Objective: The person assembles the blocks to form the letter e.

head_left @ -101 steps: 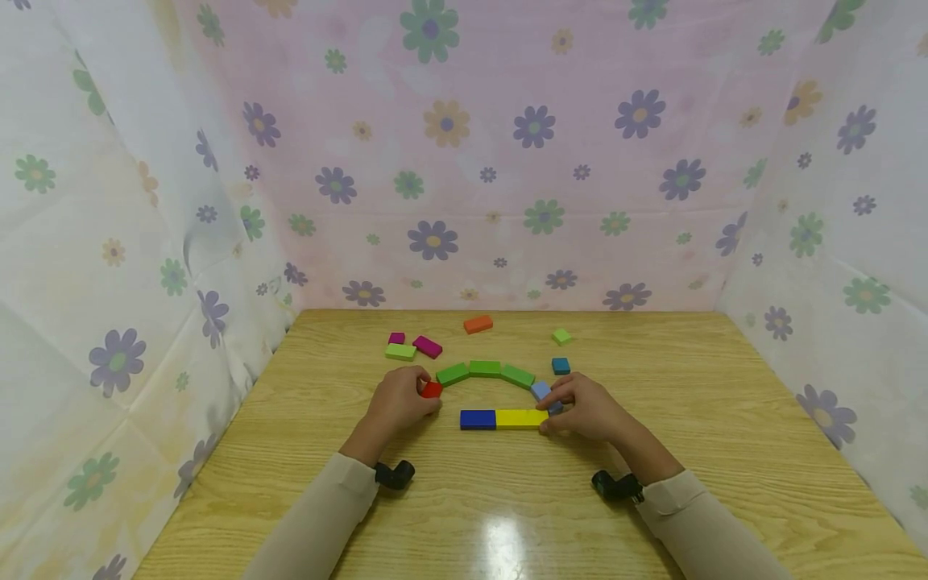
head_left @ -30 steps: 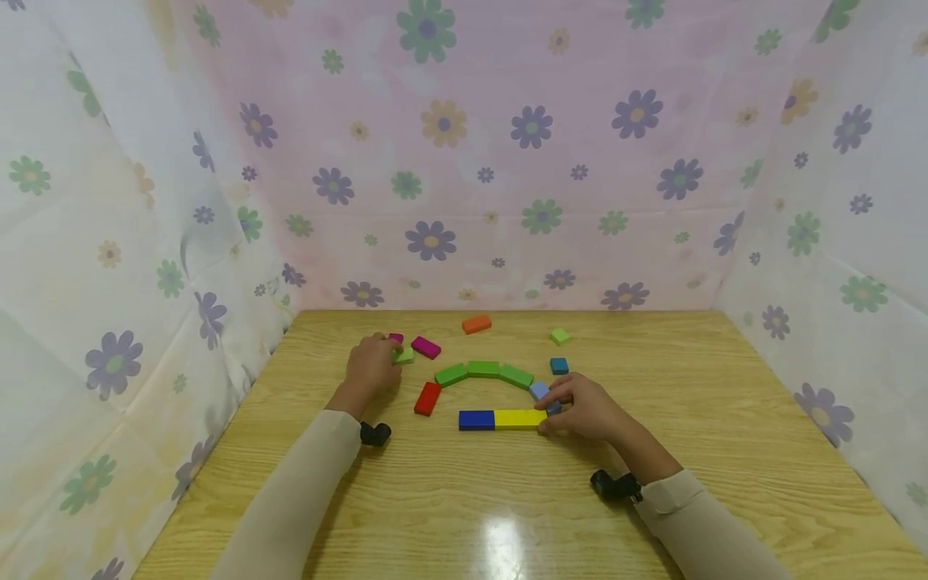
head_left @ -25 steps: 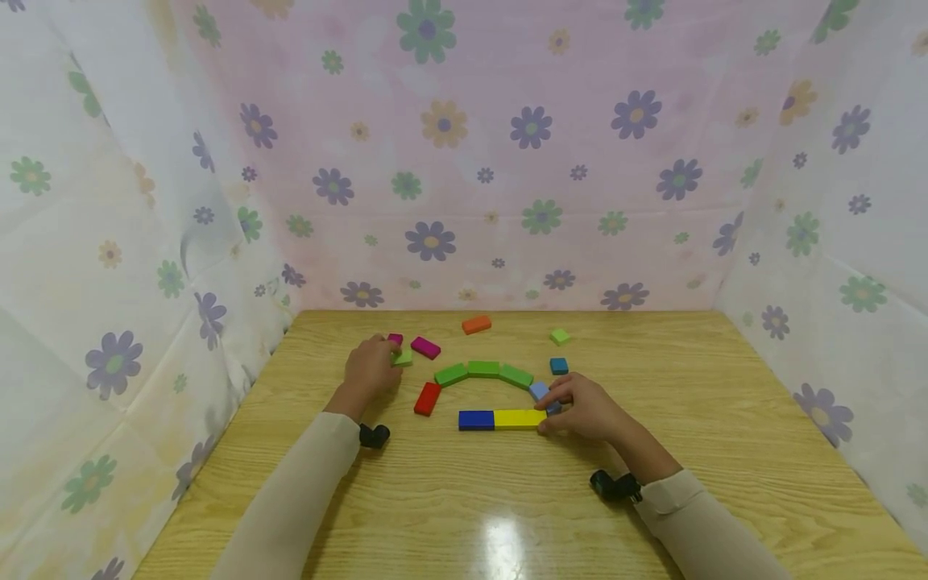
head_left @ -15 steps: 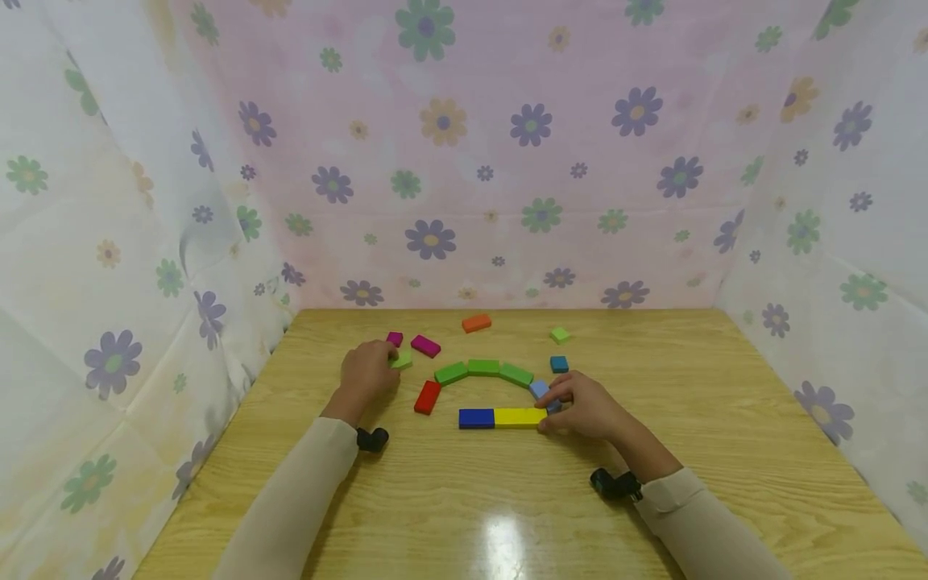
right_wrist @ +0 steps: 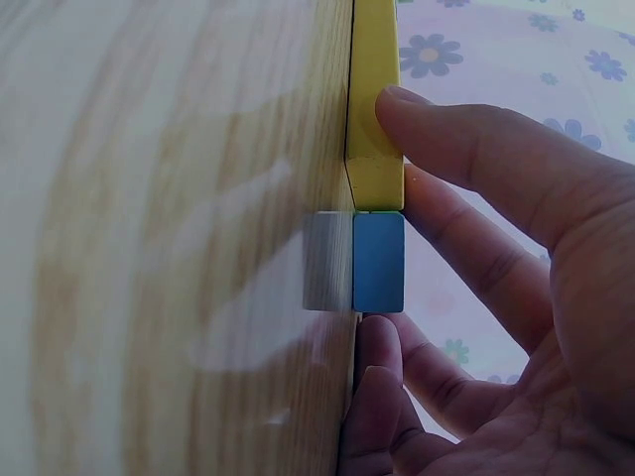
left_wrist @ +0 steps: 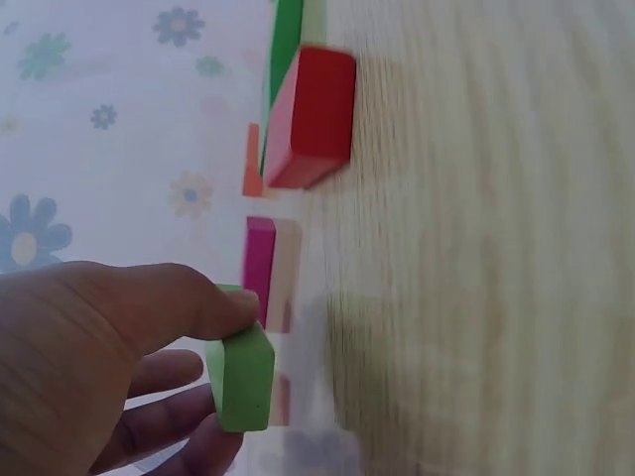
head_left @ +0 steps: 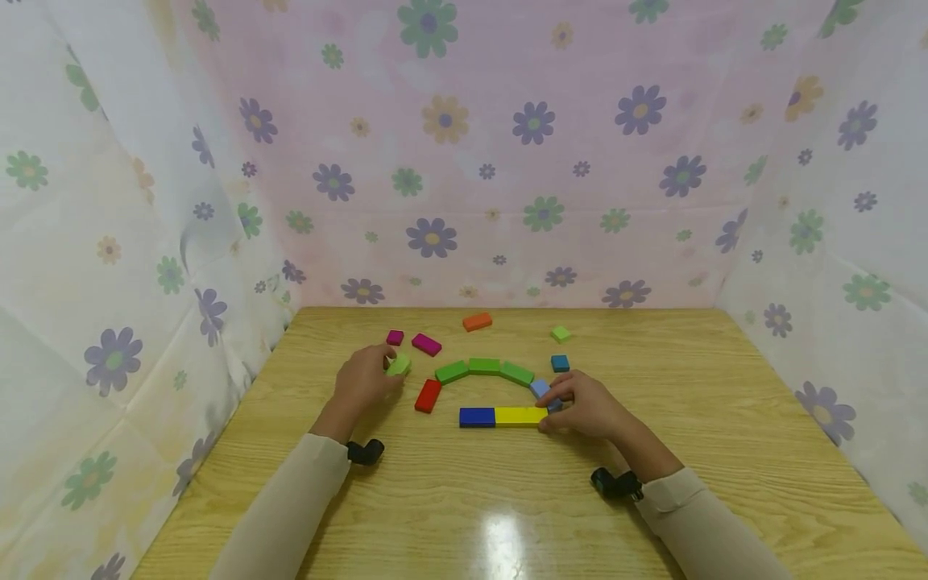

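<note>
While the left hand (head_left: 362,377) pinched a light green block (head_left: 398,365), the right hand (head_left: 590,407) rested by the curve of blocks. The light green block was above the left part of the bench (head_left: 464,499), near the red block (head_left: 428,396) and the purple blocks (head_left: 427,345); it looked tilted, cannot tell if fully clear of the surface. Likely light, stiff, hard to break; painted faces maybe a bit slippery. Best hold probably across the two long sides, near the middle, leaving the ends free. Left thumb lay on one edge with fingers on the opposite side, parted only enough to take the block. Right thumb touched the yellow block (head_left: 520,416), other fingers bent around near the light blue block (head_left: 540,390) and the medium-blue block (right_wrist: 379,261); cannot tell whether it gripped or just steadied them. The yellow block met the dark blue block (head_left: 477,417) end to end. Three green blocks (head_left: 484,366) formed the top of the curve, flat on the bench, apart from both hands.
</note>
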Available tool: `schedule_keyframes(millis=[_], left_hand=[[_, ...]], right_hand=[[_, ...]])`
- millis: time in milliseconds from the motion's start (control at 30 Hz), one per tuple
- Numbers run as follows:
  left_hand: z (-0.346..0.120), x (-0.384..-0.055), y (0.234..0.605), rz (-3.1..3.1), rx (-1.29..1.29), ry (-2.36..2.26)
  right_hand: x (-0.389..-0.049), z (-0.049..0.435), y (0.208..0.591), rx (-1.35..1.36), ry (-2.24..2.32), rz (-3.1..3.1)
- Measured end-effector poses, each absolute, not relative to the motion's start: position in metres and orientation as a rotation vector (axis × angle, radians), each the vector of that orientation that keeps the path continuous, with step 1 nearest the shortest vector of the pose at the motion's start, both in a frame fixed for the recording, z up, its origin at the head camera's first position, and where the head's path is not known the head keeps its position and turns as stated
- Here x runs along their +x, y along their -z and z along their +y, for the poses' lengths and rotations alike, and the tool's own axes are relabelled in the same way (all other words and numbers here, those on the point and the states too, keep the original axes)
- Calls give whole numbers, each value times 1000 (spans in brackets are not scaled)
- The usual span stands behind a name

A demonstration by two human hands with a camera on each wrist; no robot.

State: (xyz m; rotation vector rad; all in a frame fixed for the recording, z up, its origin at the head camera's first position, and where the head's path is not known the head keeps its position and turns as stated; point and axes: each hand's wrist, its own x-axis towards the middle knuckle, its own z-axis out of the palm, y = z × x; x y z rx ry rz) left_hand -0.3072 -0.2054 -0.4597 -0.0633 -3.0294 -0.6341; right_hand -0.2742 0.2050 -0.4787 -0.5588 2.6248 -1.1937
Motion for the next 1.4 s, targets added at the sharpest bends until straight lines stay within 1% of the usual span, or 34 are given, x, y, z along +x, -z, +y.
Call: schedule_keyframes(millis=[367, 533, 933, 1133, 1400], left_hand=[[-204, -276, 458, -2983, -127, 791], [-198, -259, 454, -3009, -105, 816], [-176, -223, 451, -3064, -136, 659], [-167, -213, 453, -3050, -164, 586], [-158, -209, 460, -3053, -192, 587]], right_hand=[[-275, 205, 480, -553, 1191, 2628], [-276, 205, 480, -554, 1193, 2626], [-275, 205, 480, -552, 1176, 2635], [-275, 205, 480, -555, 1181, 2632], [-275, 205, 480, -545, 1183, 2624]])
